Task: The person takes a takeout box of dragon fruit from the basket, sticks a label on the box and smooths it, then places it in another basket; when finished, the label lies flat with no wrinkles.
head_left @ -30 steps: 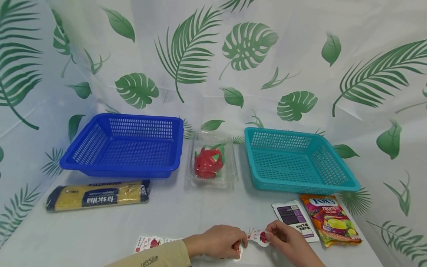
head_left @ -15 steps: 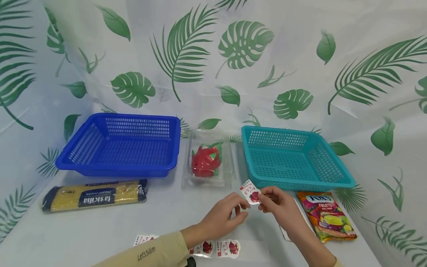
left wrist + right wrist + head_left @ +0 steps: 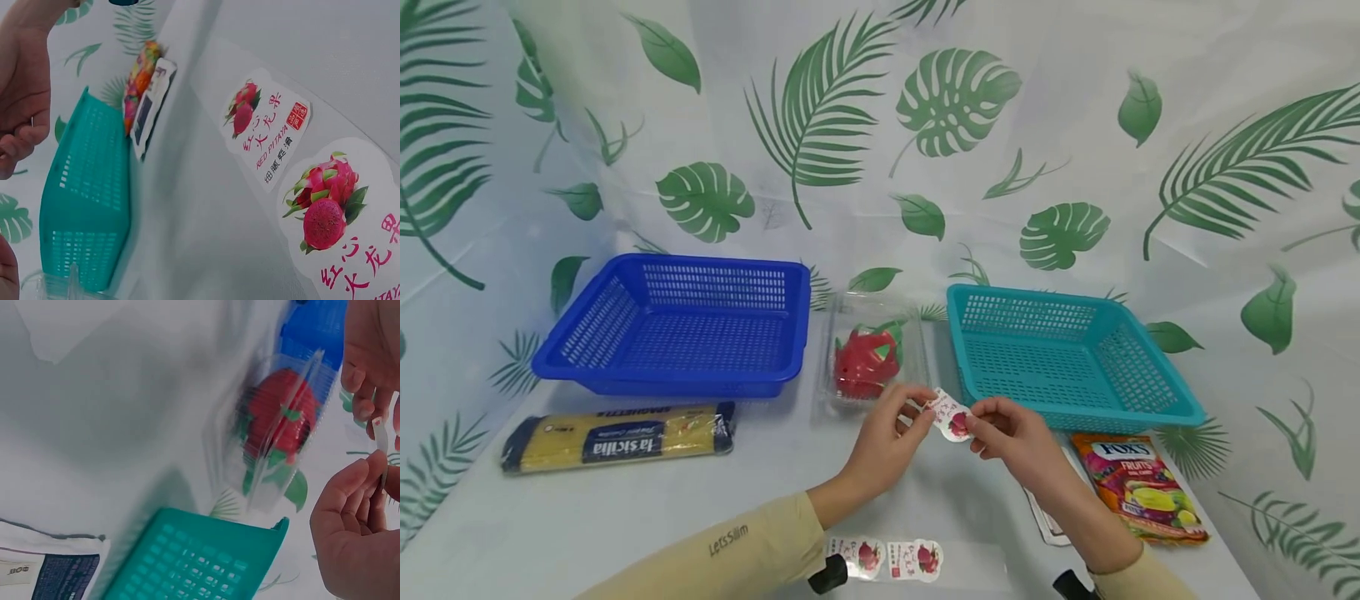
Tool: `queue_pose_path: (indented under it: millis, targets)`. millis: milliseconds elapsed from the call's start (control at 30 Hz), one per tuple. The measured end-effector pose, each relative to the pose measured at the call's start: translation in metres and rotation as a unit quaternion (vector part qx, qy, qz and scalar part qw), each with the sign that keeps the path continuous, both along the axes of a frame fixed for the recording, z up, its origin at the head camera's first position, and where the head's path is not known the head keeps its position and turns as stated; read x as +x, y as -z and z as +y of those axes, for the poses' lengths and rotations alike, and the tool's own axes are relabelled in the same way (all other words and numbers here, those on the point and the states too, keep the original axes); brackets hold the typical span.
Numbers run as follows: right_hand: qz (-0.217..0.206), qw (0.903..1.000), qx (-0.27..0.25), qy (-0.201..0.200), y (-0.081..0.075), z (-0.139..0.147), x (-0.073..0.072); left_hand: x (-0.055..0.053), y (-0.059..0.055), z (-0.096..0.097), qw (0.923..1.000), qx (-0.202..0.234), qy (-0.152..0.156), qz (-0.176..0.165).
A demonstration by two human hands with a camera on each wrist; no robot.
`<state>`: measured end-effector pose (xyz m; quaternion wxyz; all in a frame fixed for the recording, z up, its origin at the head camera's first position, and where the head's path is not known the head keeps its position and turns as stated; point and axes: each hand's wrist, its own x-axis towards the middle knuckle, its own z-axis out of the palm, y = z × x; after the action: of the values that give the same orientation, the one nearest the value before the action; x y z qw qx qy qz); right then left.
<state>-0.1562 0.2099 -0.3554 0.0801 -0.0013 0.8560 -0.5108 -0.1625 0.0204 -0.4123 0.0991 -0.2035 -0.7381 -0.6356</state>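
A white dragon fruit sticker [image 3: 950, 415] is held in the air in front of the clear plastic box. My right hand [image 3: 1026, 446] pinches its printed right end between thumb and forefinger. At its other end are the thumb and forefinger of my left hand [image 3: 880, 437], closing on the edge. The right wrist view shows the sticker [image 3: 380, 437] edge-on between both hands. Behind them, a red dragon fruit [image 3: 865, 362] with green tips lies inside the clear box [image 3: 917, 337]. Below my hands, a backing strip [image 3: 973, 567] bears more stickers [image 3: 269, 128], partly hidden by my left sleeve.
A blue basket [image 3: 700, 387] stands at the back left, with a spaghetti pack [image 3: 625, 437] before it. At the right are a teal basket [image 3: 1075, 417], a Fox's candy bag [image 3: 1142, 487] and a white pouch [image 3: 1051, 521], mostly hidden behind my right forearm.
The sticker has come off the strip and been raised toward the box in my right hand. My left hand has left the strip and moved up to the sticker's free end.
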Motion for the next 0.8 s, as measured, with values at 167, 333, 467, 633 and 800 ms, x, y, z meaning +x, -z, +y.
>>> queue_pose_path:
  millis: [167,333,467,633,800]
  targets:
    - [0.0,0.9999,0.007,-0.009,0.001,-0.003,-0.002,-0.003,-0.002,0.001,0.9991,0.014,-0.015,-0.039]
    - [-0.005,0.9999,0.003,-0.014,0.003,-0.007,-0.003,-0.004,-0.004,0.003,0.9961,0.05,-0.023,-0.069]
    - [0.01,0.9997,-0.021,-0.004,0.005,-0.007,-0.006,-0.001,-0.003,0.002,0.996,0.054,0.006,-0.07]
    - [0.049,0.9969,-0.059,0.015,0.002,-0.007,-0.015,0.001,-0.002,0.0,0.9972,0.024,0.048,-0.053]
    - [0.066,0.9964,-0.051,-0.017,-0.002,-0.006,-0.027,-0.004,-0.008,-0.004,0.9969,0.039,0.017,-0.066]
